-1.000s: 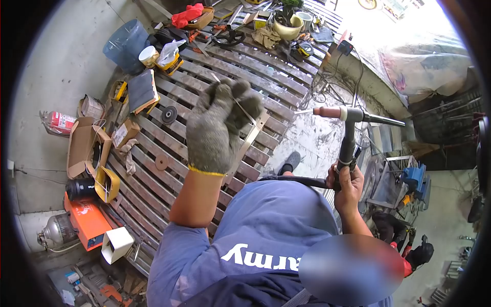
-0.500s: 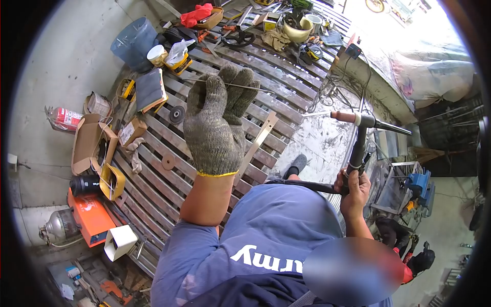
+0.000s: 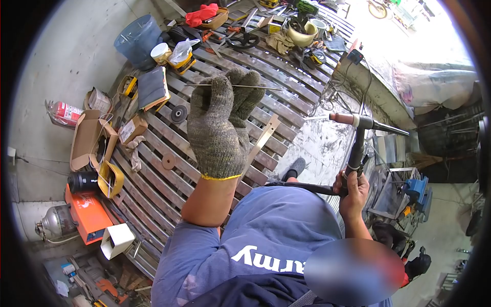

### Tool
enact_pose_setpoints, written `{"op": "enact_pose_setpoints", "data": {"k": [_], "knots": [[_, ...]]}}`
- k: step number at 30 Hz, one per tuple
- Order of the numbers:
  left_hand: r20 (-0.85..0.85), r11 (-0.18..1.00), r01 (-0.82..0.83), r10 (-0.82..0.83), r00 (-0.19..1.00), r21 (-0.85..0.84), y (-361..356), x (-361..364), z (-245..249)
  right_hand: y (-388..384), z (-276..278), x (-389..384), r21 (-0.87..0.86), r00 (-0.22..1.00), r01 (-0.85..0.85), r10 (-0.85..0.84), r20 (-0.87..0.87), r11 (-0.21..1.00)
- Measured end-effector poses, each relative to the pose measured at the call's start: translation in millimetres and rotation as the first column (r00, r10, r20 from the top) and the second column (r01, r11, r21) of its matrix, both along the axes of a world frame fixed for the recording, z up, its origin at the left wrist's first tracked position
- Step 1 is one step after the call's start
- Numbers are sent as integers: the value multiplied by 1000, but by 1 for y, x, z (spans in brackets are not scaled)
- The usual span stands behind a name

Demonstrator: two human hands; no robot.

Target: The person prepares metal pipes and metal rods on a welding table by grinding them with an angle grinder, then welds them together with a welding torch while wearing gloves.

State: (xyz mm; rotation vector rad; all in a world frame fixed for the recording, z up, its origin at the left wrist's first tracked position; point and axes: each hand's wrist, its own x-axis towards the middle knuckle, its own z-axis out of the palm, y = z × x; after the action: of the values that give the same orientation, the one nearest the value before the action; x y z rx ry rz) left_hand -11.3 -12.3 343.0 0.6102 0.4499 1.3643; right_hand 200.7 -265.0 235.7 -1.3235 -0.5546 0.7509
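My left hand [image 3: 219,138], in a grey knitted glove with a yellow cuff edge, is raised over a slatted metal table [image 3: 197,176]. Its fingers pinch a thin metal filler rod [image 3: 271,88], which lies nearly level across them. Bare, my right hand [image 3: 354,194] grips the handle of a TIG welding torch [image 3: 356,146]. The torch is upright, its reddish-brown nozzle pointing left and its black back cap right. Between the hands, a flat metal bar [image 3: 263,135] with a hole lies on the slats. A dark grinding disc [image 3: 179,113] and a brown disc [image 3: 168,161] lie left of the glove.
Along the left are cardboard boxes [image 3: 89,138], a notebook [image 3: 152,88], a blue bin [image 3: 135,41] and an orange machine [image 3: 88,212]. Tools and a cream helmet-like shell [image 3: 303,36] crowd the far end. Cables [image 3: 335,92] run beside the table. Another person [image 3: 417,266] is at lower right.
My gloved left hand has shifted slightly right and down, and the rod has tilted closer to level. The torch has barely moved in my right hand.
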Motion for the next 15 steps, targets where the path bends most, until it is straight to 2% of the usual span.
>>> {"op": "enact_pose_setpoints", "data": {"k": [15], "knots": [[-9, 1000, -14, 14, 1000, -14, 0, -3, 1, 7, 6, -4, -8, 1000, -4, 4, -3, 1000]]}}
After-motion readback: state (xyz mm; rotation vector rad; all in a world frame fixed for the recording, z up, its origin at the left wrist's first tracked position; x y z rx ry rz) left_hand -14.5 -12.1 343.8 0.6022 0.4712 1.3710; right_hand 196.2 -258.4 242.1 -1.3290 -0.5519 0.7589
